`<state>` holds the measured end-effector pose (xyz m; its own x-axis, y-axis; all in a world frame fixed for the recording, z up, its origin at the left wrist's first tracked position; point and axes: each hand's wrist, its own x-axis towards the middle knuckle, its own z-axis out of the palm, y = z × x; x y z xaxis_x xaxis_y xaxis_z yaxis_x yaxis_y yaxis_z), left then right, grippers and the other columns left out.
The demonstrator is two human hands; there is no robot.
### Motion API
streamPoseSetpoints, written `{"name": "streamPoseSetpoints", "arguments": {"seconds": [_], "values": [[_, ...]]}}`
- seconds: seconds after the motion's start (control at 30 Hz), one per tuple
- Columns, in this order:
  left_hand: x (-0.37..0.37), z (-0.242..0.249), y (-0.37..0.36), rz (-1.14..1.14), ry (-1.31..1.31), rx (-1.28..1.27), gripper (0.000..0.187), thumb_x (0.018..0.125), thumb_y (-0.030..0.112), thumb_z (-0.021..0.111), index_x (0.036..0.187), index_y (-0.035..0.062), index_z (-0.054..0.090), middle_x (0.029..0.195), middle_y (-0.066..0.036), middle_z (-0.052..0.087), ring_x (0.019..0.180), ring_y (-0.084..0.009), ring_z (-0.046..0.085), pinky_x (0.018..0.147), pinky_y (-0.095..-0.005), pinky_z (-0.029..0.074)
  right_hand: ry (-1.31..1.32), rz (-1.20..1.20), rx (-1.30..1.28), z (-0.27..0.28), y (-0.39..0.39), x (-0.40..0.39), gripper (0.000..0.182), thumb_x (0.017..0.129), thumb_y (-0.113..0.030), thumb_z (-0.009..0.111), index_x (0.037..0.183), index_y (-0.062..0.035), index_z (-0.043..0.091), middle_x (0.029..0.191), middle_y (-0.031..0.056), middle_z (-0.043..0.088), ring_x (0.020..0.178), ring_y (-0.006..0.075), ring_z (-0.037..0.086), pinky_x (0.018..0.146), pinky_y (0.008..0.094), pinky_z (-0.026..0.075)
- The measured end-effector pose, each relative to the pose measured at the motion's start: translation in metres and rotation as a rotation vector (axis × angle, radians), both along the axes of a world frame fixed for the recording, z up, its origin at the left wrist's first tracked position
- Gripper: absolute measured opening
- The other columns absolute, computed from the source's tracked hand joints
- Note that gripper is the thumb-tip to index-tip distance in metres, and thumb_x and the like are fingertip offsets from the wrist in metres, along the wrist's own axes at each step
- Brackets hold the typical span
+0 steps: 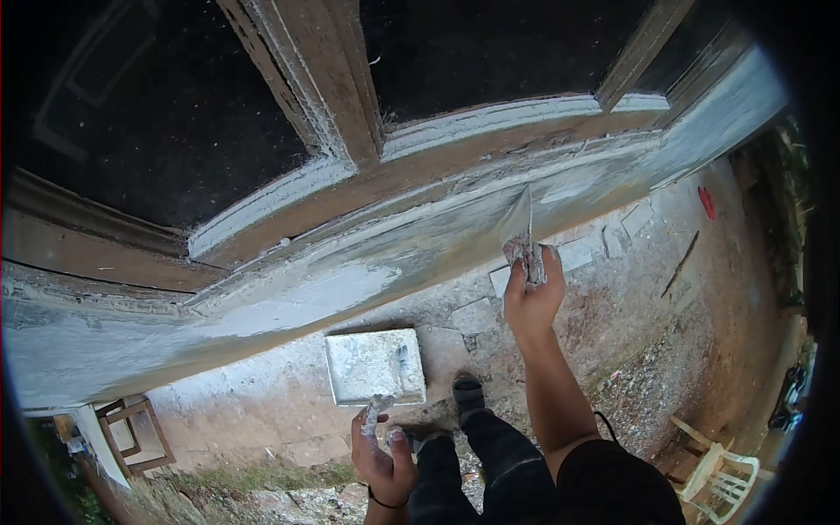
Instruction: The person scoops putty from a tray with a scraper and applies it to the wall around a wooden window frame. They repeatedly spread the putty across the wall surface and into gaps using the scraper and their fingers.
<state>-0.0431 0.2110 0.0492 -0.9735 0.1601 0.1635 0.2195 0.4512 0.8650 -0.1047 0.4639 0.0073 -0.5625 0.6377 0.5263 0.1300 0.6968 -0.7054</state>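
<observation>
My right hand (534, 297) is closed around the handle of a putty knife (518, 226), which is smeared with dried filler. Its broad blade points up and lies against the wall (455, 229) just below the window sill. Lower down, my left hand (385, 468) grips a narrow, whitish, putty-smeared tool (377, 409) that sticks up between thumb and fingers; I cannot tell its exact kind. A fresh white patch of putty (306, 297) spreads over the wall to the left. On the ground beyond my left hand sits a square white tray (333, 374) crusted with putty.
Above the wall runs a weathered wooden window frame (328, 79) with dark panes. A pale plastic chair (722, 479) stands at lower right, a wooden frame (140, 437) at lower left. A red item (706, 203) and a stick (681, 264) lie on the rough ground.
</observation>
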Motion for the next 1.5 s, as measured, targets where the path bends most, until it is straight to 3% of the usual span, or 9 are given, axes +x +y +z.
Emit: {"name": "streamPoseSetpoints", "arguments": {"seconds": [0.07, 0.6, 0.87, 0.93, 1.0, 1.07, 1.1, 1.23, 1.5], "values": [[-0.008, -0.006, 0.0, -0.034, -0.022, 0.111, 0.036, 0.084, 0.021, 0.045, 0.106, -0.0079, 0.048, 0.096, -0.016, 0.053, 0.084, -0.0212, 0.05, 0.076, -0.032, 0.038, 0.099, 0.006, 0.067, -0.009, -0.026, -0.014, 0.02, 0.067, -0.001, 0.053, 0.086, 0.0066, 0.051, 0.08, 0.0227, 0.049, 0.073, 0.0405, 0.048, 0.061, 0.0437, 0.041], [-0.047, -0.01, -0.24, -0.044, -0.074, 0.034, 0.037, 0.082, 0.017, 0.045, 0.11, -0.0088, 0.046, 0.099, -0.017, 0.051, 0.085, -0.0223, 0.049, 0.076, -0.0329, 0.038, 0.069, 0.125, 0.118, 0.007, -0.29, -0.081, 0.022, 0.064, -0.001, 0.056, 0.085, 0.0057, 0.054, 0.077, 0.0211, 0.046, 0.069, 0.0346, 0.048, 0.057, 0.0401, 0.041], [-0.052, 0.001, -0.285, 0.0, -0.053, 0.049, 0.038, 0.083, 0.017, 0.044, 0.111, -0.0084, 0.046, 0.102, -0.017, 0.052, 0.088, -0.0238, 0.049, 0.077, -0.0338, 0.039, 0.1, 0.291, 0.036, 0.021, -0.379, -0.079, 0.028, 0.064, -0.001, 0.059, 0.09, 0.0073, 0.052, 0.08, 0.0228, 0.047, 0.07, 0.0362, 0.049, 0.059, 0.04, 0.043], [-0.05, 0.003, -0.283, 0.018, -0.044, 0.07, 0.038, 0.083, 0.017, 0.044, 0.111, -0.0082, 0.046, 0.102, -0.018, 0.052, 0.088, -0.024, 0.049, 0.077, -0.0338, 0.039, 0.062, 0.309, -0.232, 0.022, -0.379, -0.072, 0.028, 0.066, -0.001, 0.057, 0.092, 0.0079, 0.051, 0.085, 0.0243, 0.049, 0.07, 0.0382, 0.051, 0.063, 0.0385, 0.044], [-0.048, 0.003, -0.276, -0.014, 0.0, 0.078, 0.037, 0.083, 0.016, 0.044, 0.111, -0.0078, 0.046, 0.102, -0.017, 0.052, 0.089, -0.0234, 0.049, 0.077, -0.0338, 0.04, 0.013, 0.353, -0.318, 0.028, -0.364, -0.06, 0.027, 0.07, 0.0, 0.056, 0.096, 0.0076, 0.05, 0.091, 0.02, 0.054, 0.073, 0.0306, 0.057, 0.067, 0.0331, 0.046], [-0.042, 0.006, -0.266, -0.009, -0.008, 0.093, 0.036, 0.083, 0.015, 0.044, 0.112, -0.0078, 0.046, 0.102, -0.017, 0.052, 0.089, -0.023, 0.049, 0.077, -0.0337, 0.04, 0.158, 0.484, -0.948, 0.032, -0.352, -0.045, 0.026, 0.074, 0.002, 0.055, 0.099, 0.0057, 0.051, 0.093, 0.0124, 0.058, 0.077, 0.018, 0.059, 0.07, 0.0275, 0.046], [-0.039, 0.008, -0.26, -0.014, -0.019, 0.107, 0.036, 0.083, 0.014, 0.044, 0.112, -0.0078, 0.046, 0.102, -0.017, 0.052, 0.09, -0.0225, 0.049, 0.078, -0.0337, 0.04, 0.21, 0.509, -0.988, 0.032, -0.343, -0.035, 0.027, 0.076, 0.003, 0.055, 0.102, 0.0039, 0.051, 0.094, 0.0088, 0.06, 0.082, 0.0132, 0.057, 0.072, 0.026, 0.047], [-0.03, 0.012, -0.228, 0.045, 0.042, 0.257, 0.03, 0.08, 0.011, 0.049, 0.102, -0.0095, 0.05, 0.092, -0.021, 0.053, 0.079, -0.0265, 0.053, 0.069, -0.0316, 0.043, 0.296, 0.524, -1.46, 0.023, -0.309, -0.004, 0.032, 0.074, 0.005, 0.057, 0.106, 0.0024, 0.051, 0.095, 0.0113, 0.059, 0.082, 0.0174, 0.059, 0.073, 0.0302, 0.048], [0.02, -0.029, -0.202, 0.314, -0.196, 0.323, 0.027, 0.081, 0.005, 0.048, 0.105, -0.0068, 0.051, 0.097, -0.015, 0.054, 0.081, -0.021, 0.054, 0.072, -0.0293, 0.043, -0.053, 0.481, -1.702, -0.017, -0.266, 0.041, 0.032, 0.076, 0.001, 0.056, 0.108, 0.0035, 0.05, 0.093, 0.0131, 0.059, 0.082, 0.0209, 0.059, 0.071, 0.0331, 0.05]]}}
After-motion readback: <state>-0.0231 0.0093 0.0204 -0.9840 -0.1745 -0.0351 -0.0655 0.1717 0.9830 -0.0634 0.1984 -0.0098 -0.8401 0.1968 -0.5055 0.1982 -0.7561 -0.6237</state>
